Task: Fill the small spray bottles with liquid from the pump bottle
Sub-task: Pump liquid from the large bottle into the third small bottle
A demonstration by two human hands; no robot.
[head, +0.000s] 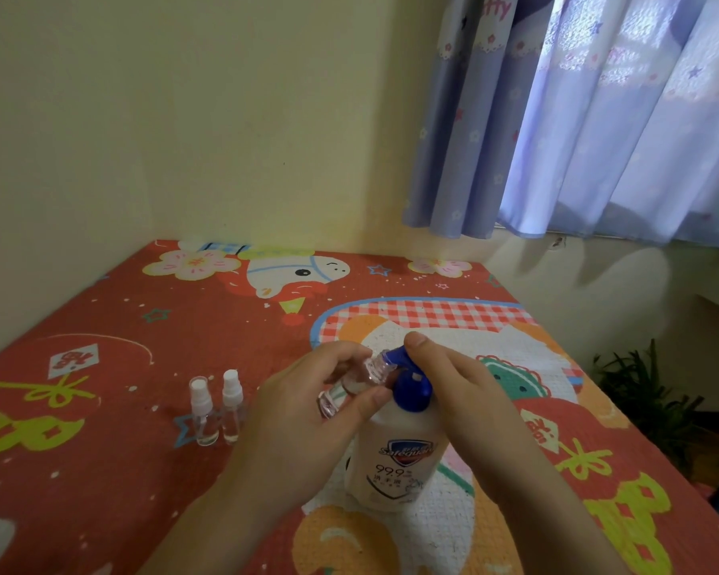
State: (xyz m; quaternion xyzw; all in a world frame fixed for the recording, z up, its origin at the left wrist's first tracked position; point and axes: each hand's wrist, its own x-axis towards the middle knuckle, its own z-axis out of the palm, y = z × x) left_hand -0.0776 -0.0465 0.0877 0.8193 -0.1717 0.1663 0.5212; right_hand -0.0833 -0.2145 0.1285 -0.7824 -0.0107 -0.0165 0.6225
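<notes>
Standing upright on red cartoon-print bench (100, 408), white pump bottle (395, 458) sits between both hands; label reads "Safeguard", "99.9%". Right hand (465, 392) lies over blue pump head (411, 388), fingers extended, fingertip pressing spout top. Left hand (308, 412) pinches clear uncapped spray bottle (358, 381), tilted, mouth touching spout. Two capped spray bottles (216, 408) stand left, well apart from hands. Curtain (557, 118) lettering partly readable: "tty".
</notes>
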